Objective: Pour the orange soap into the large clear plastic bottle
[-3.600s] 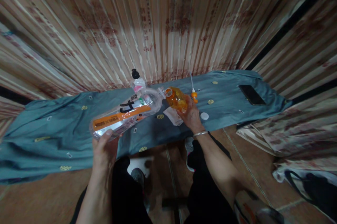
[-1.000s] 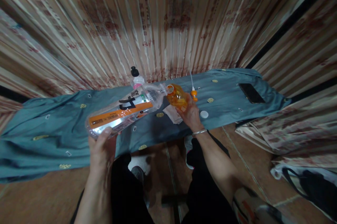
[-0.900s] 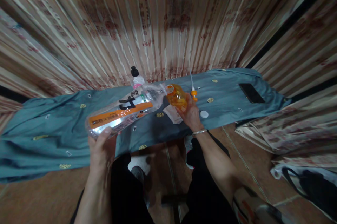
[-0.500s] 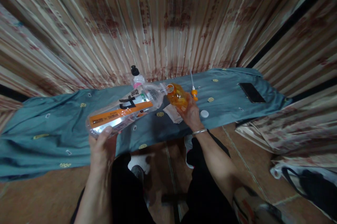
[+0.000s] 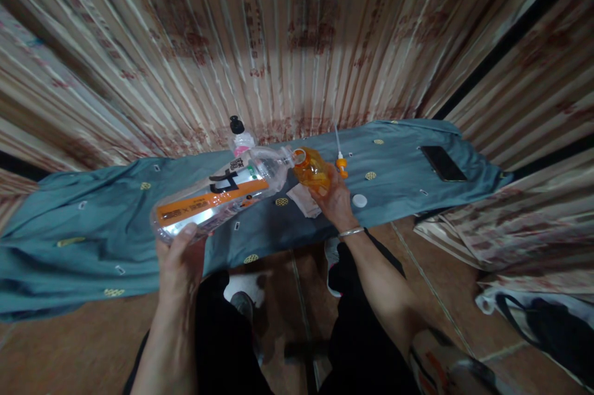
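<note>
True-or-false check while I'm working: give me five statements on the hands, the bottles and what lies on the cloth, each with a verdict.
1. The left hand holds the clear bottle. True.
2. The right hand is empty. False: it holds the orange bottle.
3. The clear bottle stands upright. False: it is tilted, its mouth at the orange bottle's opening.
4. The orange pump lies on the teal cloth. True.
5. The phone lies on the cloth. True.

Apparently three bottles [image 5: 214, 199], one phone [image 5: 443, 163]

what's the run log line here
left hand: holds clear bottle, tilted | right hand: holds amber bottle, mouth to mouth | cloth: white cap, orange pump, phone
</note>
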Available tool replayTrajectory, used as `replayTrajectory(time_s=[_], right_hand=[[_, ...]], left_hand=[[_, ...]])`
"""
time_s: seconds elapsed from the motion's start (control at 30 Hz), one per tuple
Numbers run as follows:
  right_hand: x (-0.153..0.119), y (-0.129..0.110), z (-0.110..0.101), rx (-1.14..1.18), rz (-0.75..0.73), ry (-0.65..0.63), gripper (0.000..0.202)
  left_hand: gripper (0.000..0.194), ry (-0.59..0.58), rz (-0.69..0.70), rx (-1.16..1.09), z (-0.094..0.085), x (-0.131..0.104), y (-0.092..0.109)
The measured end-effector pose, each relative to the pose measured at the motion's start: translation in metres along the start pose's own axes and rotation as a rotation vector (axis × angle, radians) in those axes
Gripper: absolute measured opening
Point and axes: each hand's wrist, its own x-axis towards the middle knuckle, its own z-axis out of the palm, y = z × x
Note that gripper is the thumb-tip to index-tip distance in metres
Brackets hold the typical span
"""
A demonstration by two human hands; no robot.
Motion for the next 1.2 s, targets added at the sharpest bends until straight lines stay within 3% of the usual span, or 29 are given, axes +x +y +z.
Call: replayTrajectory(time_s=[1.2], right_hand=[[-0.0004,-0.0011,-0.0011,0.025,0.045,0.004,0.073]], left_hand=[[0.053,-0.007,0.041,0.013,0.008,-0.0024,0.0009]])
